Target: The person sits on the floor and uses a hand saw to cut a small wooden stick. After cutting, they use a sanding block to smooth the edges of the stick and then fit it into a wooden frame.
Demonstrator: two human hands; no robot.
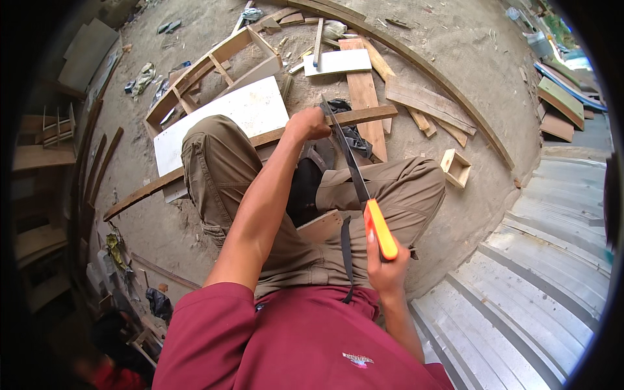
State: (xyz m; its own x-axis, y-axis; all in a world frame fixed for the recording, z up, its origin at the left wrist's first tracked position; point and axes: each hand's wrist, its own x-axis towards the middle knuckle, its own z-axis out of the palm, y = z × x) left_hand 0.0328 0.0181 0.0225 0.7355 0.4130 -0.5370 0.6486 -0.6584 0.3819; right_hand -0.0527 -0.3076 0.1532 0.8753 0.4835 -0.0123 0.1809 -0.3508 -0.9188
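A hand saw (351, 162) with an orange and yellow handle is held in my right hand (389, 265), its thumb along the side of the handle. The dark blade points away from me and crosses a long wooden strip (364, 115) near the strip's right part. Just left of the blade, my left hand (308, 124) is closed around the strip. To the left, the strip runs over a white board (224, 110) and past my bent knee. Whether the teeth have cut into the wood is too small to tell.
Beyond the white board lies a wooden frame (214, 65). Planks (429, 104), a small white panel (338, 62) and a little open wooden box (456, 169) are on the dirt floor. Corrugated metal sheets (500, 305) lie at right. Shelving (42, 156) stands at left.
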